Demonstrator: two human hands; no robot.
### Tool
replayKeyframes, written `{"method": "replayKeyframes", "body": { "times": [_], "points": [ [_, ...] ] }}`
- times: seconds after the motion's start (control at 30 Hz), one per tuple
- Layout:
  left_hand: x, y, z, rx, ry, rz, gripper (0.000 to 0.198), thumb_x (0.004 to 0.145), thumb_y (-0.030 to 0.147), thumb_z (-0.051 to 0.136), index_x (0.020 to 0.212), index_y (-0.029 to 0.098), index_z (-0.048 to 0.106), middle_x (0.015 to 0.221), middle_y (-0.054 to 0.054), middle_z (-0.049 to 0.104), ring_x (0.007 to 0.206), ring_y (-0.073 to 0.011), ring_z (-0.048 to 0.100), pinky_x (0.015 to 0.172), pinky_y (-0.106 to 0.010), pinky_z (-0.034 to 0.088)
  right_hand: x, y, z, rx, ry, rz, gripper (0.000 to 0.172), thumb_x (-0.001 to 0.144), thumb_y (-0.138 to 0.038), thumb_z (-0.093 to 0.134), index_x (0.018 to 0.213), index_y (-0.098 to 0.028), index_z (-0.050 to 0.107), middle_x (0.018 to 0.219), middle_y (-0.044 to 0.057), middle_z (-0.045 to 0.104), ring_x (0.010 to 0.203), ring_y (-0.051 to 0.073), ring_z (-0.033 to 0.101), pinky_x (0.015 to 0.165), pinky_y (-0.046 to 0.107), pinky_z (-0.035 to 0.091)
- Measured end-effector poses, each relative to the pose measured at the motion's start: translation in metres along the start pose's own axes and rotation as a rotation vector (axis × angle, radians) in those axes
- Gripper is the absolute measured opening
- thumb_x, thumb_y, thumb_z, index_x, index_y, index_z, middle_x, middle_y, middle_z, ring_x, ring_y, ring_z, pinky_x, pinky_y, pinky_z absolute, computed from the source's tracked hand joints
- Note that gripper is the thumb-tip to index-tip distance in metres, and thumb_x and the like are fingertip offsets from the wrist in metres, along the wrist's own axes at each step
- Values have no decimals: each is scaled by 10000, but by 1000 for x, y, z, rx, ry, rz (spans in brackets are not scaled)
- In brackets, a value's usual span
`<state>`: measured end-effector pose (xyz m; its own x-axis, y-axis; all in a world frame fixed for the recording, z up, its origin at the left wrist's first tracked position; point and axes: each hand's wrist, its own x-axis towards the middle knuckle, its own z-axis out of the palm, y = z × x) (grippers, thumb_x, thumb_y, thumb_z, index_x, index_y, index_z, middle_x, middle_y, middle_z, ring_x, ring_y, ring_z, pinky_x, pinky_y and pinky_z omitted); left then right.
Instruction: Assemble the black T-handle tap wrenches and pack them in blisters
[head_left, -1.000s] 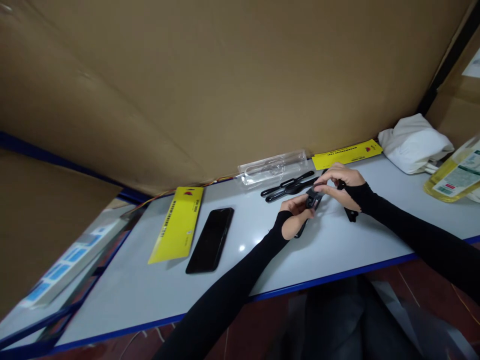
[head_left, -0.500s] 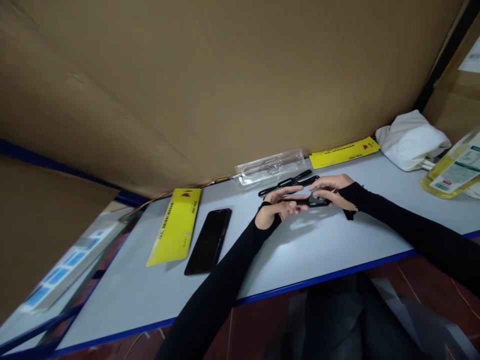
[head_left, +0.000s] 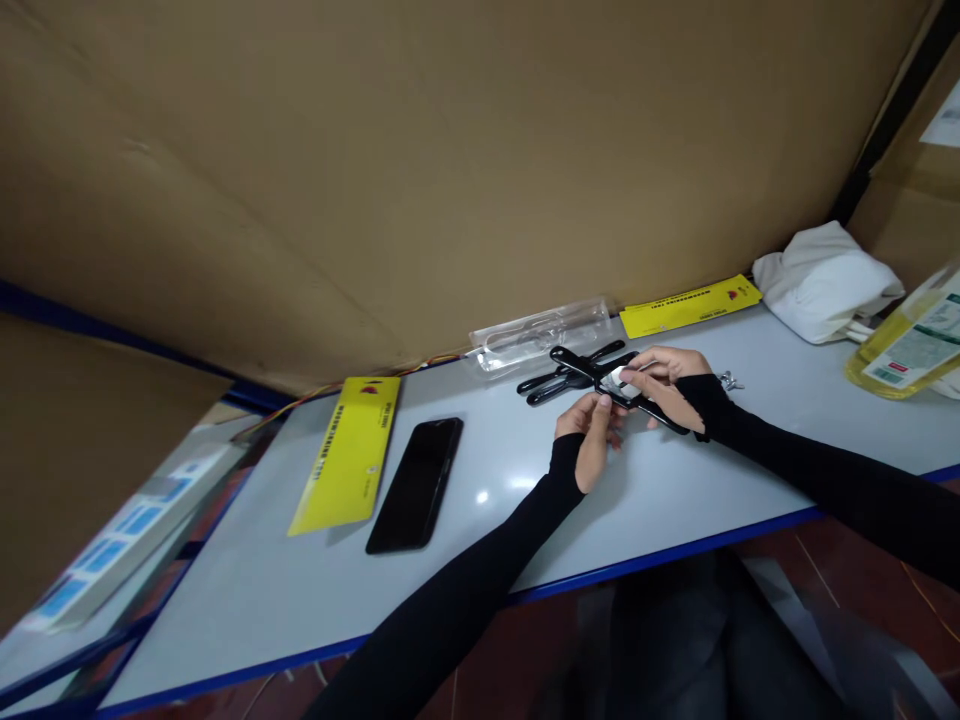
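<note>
My left hand (head_left: 591, 435) has its thumb and fingers closed on the lower edge of a black clamp (head_left: 573, 364). From the right, my right hand (head_left: 670, 377) grips the same clamp near its middle, its thumb on a small white piece (head_left: 616, 379) there. The clamp's crossed arms point up-left and down-right, just above the table. Behind it, other black clamps (head_left: 551, 388) lie on the table, partly covered by the held one. A clear plastic tray (head_left: 510, 345) stands against the cardboard at the back.
A black phone (head_left: 415, 485) and a yellow card (head_left: 345, 455) lie on the left of the table (head_left: 247, 570). More yellow cards (head_left: 690, 307), a white cloth (head_left: 821, 280), a bottle of yellow liquid (head_left: 904, 345) and small metal parts (head_left: 729, 381) are on the right.
My left hand has moved slightly right and down, and its spread fingers have closed on the clamp. The clamp has turned, so its crossed arms now show.
</note>
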<state>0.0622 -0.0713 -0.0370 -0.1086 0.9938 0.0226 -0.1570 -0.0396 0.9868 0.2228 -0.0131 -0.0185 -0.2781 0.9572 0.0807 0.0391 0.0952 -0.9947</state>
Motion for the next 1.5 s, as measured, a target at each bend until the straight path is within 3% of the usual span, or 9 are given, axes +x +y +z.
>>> {"method": "replayKeyframes", "body": {
  "times": [0.17,0.37,0.5,0.67,0.83,1.17,1.5],
  "points": [
    [-3,2,-3,124,24,-56,617,800,786,727,789,175,639,677,-27,686,324,-102,519,300,-241,409,-7,-8,6,-6,16,-11,384,819,-558,780,1009,-226,812,889,65,792,662,237,749,362,298,594],
    [-7,4,4,122,86,-32,570,752,717,817,853,175,672,761,-87,750,603,-226,747,387,-261,554,-10,-4,11,-137,71,-87,355,903,-534,677,1019,-222,801,891,68,795,699,228,750,435,307,620],
    [-4,4,5,12,119,2,568,691,671,878,843,150,711,793,-104,768,609,-244,763,430,-284,578,-9,-2,9,-253,72,-151,297,910,-496,669,948,-223,778,853,65,807,704,236,772,566,347,655],
    [-1,0,1,-32,97,-4,552,731,590,884,996,129,737,791,-106,783,643,-276,788,469,-293,582,-9,-8,2,-350,3,-154,292,919,-497,678,938,-228,790,828,56,813,705,239,777,584,336,614],
    [-2,1,-1,-69,41,-88,573,684,566,917,959,129,672,759,-105,779,646,-299,797,477,-299,606,-9,-17,-4,-527,3,-253,263,911,-418,680,815,-202,796,674,23,760,624,159,682,586,265,503],
    [-1,11,-2,-84,-2,-155,590,633,494,958,950,150,598,730,-107,785,630,-316,796,436,-295,600,-2,-4,-8,-451,-107,-227,259,897,-427,703,880,-201,830,704,29,768,655,170,713,579,255,491],
    [-1,12,-1,-88,50,-144,547,641,467,929,904,174,551,736,-108,785,600,-306,785,384,-252,532,-5,-9,-9,-341,-164,-123,332,933,-462,673,966,-183,850,686,30,751,606,145,681,547,240,487]
  ]
}}
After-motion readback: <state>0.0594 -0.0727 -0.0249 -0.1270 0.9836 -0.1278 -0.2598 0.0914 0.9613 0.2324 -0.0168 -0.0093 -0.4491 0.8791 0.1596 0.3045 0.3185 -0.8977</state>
